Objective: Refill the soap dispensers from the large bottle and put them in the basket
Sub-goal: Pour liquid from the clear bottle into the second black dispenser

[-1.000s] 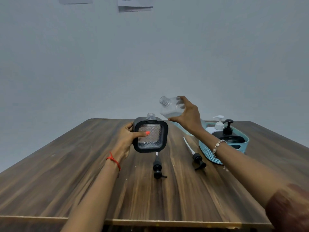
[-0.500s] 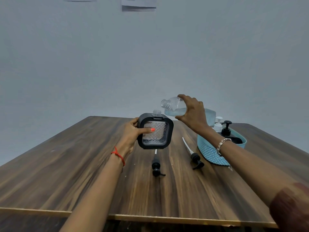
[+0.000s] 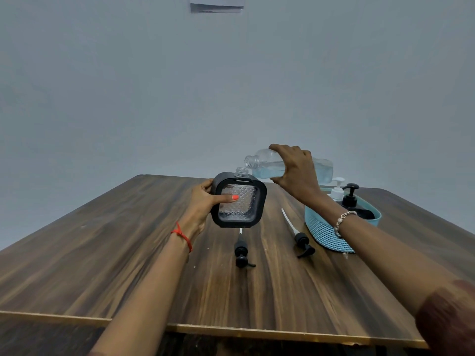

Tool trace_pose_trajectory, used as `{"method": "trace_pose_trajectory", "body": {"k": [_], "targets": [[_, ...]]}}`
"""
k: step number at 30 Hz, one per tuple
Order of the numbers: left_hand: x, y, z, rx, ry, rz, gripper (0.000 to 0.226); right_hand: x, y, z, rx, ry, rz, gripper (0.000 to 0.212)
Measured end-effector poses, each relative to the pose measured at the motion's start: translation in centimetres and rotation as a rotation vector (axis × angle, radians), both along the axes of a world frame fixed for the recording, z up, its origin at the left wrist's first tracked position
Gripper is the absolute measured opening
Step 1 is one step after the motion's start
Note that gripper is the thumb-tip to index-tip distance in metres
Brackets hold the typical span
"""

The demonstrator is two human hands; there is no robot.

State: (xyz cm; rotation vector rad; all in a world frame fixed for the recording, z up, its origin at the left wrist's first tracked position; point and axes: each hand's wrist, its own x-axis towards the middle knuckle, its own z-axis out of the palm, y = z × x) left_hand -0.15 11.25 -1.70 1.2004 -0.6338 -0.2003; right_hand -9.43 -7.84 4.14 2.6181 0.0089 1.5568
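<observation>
the square dispenser, black-framed with a clear patterned face and an open threaded neck on top, is held upright above the wooden table near its middle, gripped at its left edge by the left hand, thumb pressed across the patterned front. just above and to its right, the large bottle lies tipped almost level in the right hand, which is wrapped over its middle; its uncapped mouth is close above the dispenser's neck, and pale blue liquid pools along its lower side. below on the table lie two black pump heads, one under the dispenser and one beside the blue basket, which holds a white pump bottle and a black pump bottle
</observation>
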Motion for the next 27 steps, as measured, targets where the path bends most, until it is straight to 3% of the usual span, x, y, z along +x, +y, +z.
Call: {"method": "trace_pose_trajectory", "body": {"k": [27], "targets": [[-0.06, 0.76, -0.57, 0.006, 0.011, 0.012, 0.043, 0.41, 0.27, -0.66, -0.085, -0.003, -0.01, 0.064]]}}
